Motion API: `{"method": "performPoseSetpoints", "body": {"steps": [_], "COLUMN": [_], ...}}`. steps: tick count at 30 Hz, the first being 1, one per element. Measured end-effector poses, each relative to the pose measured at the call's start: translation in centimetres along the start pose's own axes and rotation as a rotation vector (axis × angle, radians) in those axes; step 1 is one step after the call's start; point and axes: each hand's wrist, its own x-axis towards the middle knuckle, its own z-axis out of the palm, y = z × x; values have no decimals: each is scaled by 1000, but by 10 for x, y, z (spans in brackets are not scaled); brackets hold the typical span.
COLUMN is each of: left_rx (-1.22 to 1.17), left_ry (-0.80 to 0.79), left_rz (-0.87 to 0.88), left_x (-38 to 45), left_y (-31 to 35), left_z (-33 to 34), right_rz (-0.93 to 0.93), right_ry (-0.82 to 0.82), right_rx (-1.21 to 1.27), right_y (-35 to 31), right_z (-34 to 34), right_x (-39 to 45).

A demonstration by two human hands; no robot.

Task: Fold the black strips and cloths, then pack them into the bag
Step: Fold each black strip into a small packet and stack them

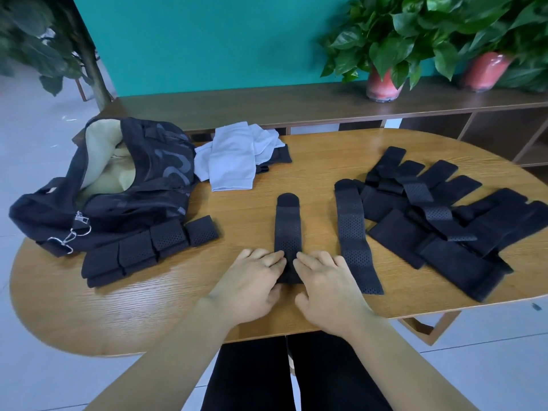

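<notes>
A black perforated strip (287, 226) lies lengthwise at the middle of the wooden table (154, 310). My left hand (252, 284) and my right hand (326, 287) rest on its near end from either side, fingertips on the fabric. A second long strip (354, 232) lies just to the right. Several loose black strips and cloths (444, 215) are piled at the right. Folded black strips (142, 250) sit in a row at the left, in front of the open black bag (118, 188) with its pale lining.
Light grey cloths (234, 155) lie behind the centre, partly over a black cloth (281, 155). A low wooden shelf (267, 105) with two potted plants (382, 84) runs behind the table. The table's near edge is just below my wrists.
</notes>
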Motion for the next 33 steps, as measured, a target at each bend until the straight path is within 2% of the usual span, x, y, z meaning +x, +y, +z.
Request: {"method": "performPoseSetpoints", "body": {"steps": [3,5,8,11,15,20,27,33], "left_rx": [7,-80,-329,-506,-646,-603,-350,-272], "left_ry": [13,70,216,329,390,374,255,227], "left_rz": [28,-12,-184,-408,-593,-665,-683,-638], "left_x": [-4,-9,-14,-8,5,17,25,27], "left_y": [0,4,12,16,21,17,17,20], "left_z": [-2,-1,5,9,10,13,13,9], "right_rz": [10,58,200,394,522,559,523,386], "right_ry": [77,173,256,268,303,283,296,340], "right_rx": [19,108,291,460,513,455,295,97], "right_y": [-5,-8,-15,-19,-20,-19,-21,-19], "right_z": [2,7,11,6,7,9,13,22], "right_x": [-8,-9,-8,2,14,24,32,35]}}
